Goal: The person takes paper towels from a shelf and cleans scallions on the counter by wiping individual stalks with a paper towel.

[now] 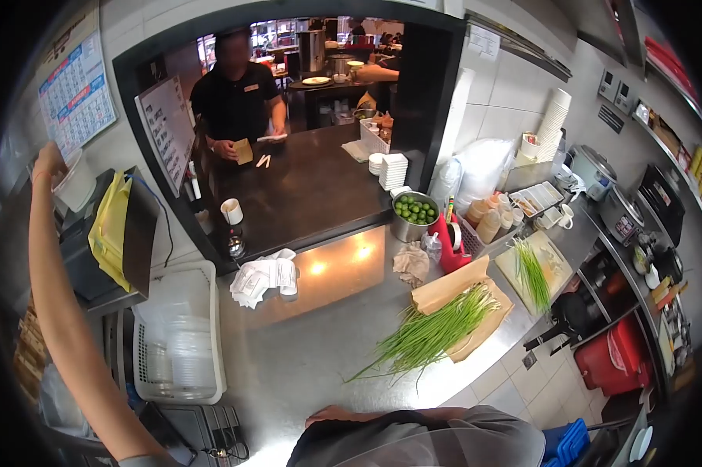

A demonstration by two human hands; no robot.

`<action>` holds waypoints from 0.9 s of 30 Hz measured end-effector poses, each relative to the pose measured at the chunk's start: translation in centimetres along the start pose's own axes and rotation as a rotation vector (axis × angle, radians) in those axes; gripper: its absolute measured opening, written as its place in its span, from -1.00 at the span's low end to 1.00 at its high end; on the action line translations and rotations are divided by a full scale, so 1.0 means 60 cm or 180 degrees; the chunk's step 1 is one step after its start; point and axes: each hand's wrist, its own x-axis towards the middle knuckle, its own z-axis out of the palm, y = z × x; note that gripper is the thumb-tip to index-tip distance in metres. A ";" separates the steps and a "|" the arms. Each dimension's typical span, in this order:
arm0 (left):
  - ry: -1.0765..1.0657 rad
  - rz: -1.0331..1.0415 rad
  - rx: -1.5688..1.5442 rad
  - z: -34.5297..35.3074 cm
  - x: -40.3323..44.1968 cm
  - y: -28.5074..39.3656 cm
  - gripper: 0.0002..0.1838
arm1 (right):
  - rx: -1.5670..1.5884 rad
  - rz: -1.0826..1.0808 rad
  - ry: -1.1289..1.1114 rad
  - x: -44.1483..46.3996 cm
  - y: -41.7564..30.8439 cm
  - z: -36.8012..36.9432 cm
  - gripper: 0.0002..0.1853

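Observation:
My left arm reaches up along the left side, and my left hand is closed at the rim of a white plastic tub. The tub is beside a dark machine with a yellow folder on it. Low in the view, my right hand is at the front edge of the steel counter, close to my body; its fingers are mostly hidden. Long green chives lie on brown paper on the counter, away from both hands.
A white basket holds clear plastic containers. More chives lie on a cutting board. A pot of green limes and crumpled receipts stand near the pass-through. Beyond it, a person in black holds a brown card.

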 end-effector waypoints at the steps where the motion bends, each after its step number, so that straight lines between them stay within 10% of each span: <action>1: 0.0389 0.0261 0.0179 0.018 0.018 -0.016 -0.25 | 0.0017 0.0015 0.0011 0.002 -0.003 -0.005 -0.87; 7: 0.0230 0.0792 0.0204 0.028 0.110 -0.066 -0.60 | -0.0001 0.0236 -0.0311 0.018 -0.015 0.000 -0.88; 17: 0.0695 0.0010 -0.1345 -0.033 -0.070 -0.016 -0.64 | 0.0021 0.0460 -0.0042 0.024 -0.033 0.004 -0.90; 27: 0.0408 0.0011 -0.0327 0.013 -0.064 -0.024 -0.62 | -0.0149 0.0353 0.0070 0.024 -0.038 0.002 -0.91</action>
